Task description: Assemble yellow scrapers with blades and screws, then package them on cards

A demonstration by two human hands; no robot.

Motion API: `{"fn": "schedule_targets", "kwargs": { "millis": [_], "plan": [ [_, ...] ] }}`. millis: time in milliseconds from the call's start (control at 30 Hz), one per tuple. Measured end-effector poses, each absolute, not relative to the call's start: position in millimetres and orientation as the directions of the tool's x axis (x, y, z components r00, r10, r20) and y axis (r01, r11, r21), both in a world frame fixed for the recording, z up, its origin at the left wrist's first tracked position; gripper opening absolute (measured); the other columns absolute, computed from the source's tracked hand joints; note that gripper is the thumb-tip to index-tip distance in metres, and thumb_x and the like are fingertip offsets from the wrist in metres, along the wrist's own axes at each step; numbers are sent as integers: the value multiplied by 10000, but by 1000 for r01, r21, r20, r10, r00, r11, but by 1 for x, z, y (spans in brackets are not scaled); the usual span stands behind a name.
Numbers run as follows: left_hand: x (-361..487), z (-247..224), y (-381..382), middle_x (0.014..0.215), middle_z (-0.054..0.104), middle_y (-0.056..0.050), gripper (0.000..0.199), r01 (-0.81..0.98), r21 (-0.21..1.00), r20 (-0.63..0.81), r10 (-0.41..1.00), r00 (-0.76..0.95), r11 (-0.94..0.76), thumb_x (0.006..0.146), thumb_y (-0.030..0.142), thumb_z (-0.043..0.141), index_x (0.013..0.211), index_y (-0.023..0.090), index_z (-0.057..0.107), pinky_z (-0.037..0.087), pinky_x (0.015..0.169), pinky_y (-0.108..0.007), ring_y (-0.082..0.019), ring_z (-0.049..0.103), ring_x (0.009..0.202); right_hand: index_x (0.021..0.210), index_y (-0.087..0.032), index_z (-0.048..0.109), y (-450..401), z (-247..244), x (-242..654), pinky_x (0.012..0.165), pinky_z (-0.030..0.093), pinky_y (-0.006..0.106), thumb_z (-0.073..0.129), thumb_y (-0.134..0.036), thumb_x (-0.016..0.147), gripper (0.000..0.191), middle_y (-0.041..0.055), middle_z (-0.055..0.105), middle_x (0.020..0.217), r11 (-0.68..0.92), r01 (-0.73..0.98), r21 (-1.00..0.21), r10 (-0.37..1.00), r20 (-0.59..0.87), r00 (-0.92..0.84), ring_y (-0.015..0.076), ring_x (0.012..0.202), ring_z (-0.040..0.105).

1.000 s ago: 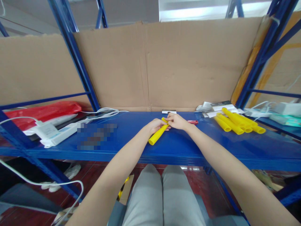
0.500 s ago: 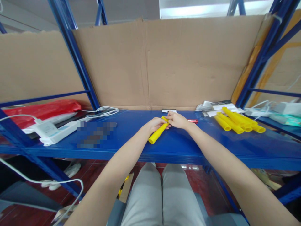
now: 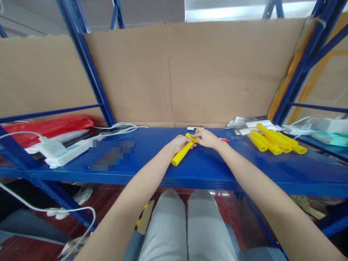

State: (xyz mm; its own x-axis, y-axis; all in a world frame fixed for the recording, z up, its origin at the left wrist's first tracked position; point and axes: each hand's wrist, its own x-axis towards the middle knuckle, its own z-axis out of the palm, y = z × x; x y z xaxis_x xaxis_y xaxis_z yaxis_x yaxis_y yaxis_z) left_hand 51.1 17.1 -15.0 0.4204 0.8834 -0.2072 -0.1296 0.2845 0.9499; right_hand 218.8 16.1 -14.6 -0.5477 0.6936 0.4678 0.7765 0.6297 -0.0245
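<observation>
My left hand (image 3: 179,142) is closed around a yellow tube (image 3: 181,155), near its far end. The tube slants over the blue shelf, its wider end towards me. At the far end, my right hand (image 3: 206,138) pinches with bent fingers, and a short bit of yellow shows between its fingertips and the tube. Whether that bit is part of the tube I cannot tell. Just right of my right hand lies a red object (image 3: 224,140), partly hidden by it. A small white and black item (image 3: 195,128) lies behind the hands.
Several yellow tubes (image 3: 268,141) are piled on the blue shelf (image 3: 152,163) at the right, before white packets (image 3: 255,123). At the left are a white power strip (image 3: 67,154), cables (image 3: 122,127) and a red bag (image 3: 54,125). Cardboard (image 3: 203,72) stands behind.
My right fingertips have shifted slightly at the tube's far end, and the yellow bit there now points towards the right. The left hand has barely moved.
</observation>
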Motion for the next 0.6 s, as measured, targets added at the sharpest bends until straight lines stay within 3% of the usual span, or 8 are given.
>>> {"fn": "schedule_targets", "kwargs": {
  "millis": [133,233,400,600],
  "plan": [
    [48,-12,17,745,690,-130,391,-176,948,-190,914,359,266,795,-67,482,1174,-7,554,533,518,-239,-167,662,531,1303,-200,625,18,-8,236,905,447,342,447,-103,817,526,110,609,1128,536,842,-54,710,569,-415,221,1000,588],
    [47,-8,16,806,700,-157,446,-226,942,-176,939,294,248,800,-66,455,1241,-22,502,537,519,-236,-162,660,533,1253,-200,665,19,-1,260,898,463,376,477,-160,822,472,126,625,1153,397,909,-124,753,611,-245,257,1037,586],
    [45,0,18,870,702,-169,465,-321,921,-163,967,195,221,812,-60,438,1273,-5,465,531,509,-218,-146,654,532,985,-227,773,22,-2,293,848,469,427,609,-357,802,279,119,716,999,120,973,-198,927,374,-39,307,987,618],
    [36,10,20,731,661,-90,405,-356,912,-183,979,90,203,845,-59,408,1237,27,462,524,466,-195,-120,614,464,756,-212,761,28,-15,301,729,482,325,715,-559,681,358,82,725,749,241,925,-293,958,223,-180,220,734,648]
  ]
}}
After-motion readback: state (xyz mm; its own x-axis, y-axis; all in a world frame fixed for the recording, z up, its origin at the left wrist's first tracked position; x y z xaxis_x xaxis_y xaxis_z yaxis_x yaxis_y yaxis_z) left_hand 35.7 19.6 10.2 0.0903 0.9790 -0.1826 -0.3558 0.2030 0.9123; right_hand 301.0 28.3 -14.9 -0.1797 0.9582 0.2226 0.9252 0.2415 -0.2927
